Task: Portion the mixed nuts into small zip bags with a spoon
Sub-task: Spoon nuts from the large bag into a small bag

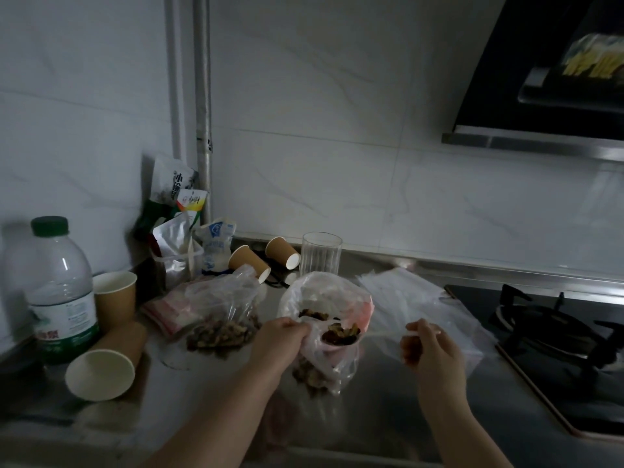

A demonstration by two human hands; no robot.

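On the bench, nearest: both forearms reach in from the bottom edge over the dull steel bench.
Left hand: the left hand has its grip pinched together on the rim of a thin plastic bag, holding the mouth up and open; knuckles face up, wrist straight.
Right hand: the right hand has its grip curled round the handle end of a pale spoon, which it pinches between thumb and fingers; the palm is turned leftward.
Spoon and nuts: the spoon's bowl sits at the bag's mouth, just right of the left hand's fingers, heaped with dark mixed nuts; more nuts lie at the bottom of the same bag, below the left hand.
Second bag: a larger clear bag of nuts lies just left of the left hand, slumped on the bench.
Zip bags: a stack of flat clear zip bags lies behind the right hand, reaching toward the gas hob.
Left side: a paper cup lies tipped over, mouth toward the camera, beside a water bottle.
Farther back: a clear glass stands near the tiled wall.
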